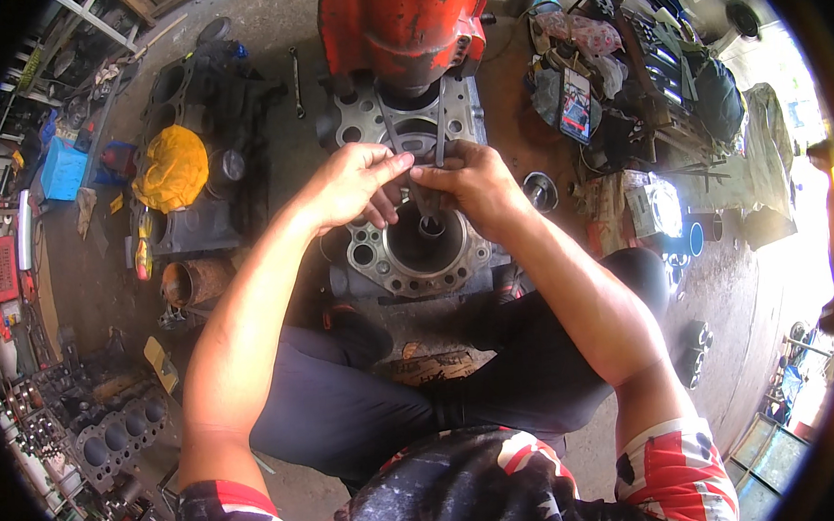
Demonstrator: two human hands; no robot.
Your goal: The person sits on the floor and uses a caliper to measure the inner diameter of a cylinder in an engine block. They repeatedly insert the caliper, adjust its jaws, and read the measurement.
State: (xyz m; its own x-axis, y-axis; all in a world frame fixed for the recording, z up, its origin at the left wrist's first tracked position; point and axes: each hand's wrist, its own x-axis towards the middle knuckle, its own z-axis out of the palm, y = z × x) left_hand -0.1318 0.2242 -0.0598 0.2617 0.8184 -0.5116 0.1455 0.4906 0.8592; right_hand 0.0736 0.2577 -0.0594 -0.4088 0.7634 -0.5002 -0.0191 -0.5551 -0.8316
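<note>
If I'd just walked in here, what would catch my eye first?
Probably the two bare hands meeting at the centre: the left hand and right hand pinch a small part together just above the open cylinder bore of a grey engine block. Right behind it rises a big red machine. Off to the left, a bright yellow cloth lies on another dark engine block.

We see a flat rectangular packet with red, blue and white print, tilted on the cluttered bench at upper right. Below it, a pale boxy carton sits among the parts. At the far left edge stands a red rectangular case, upright.
</note>
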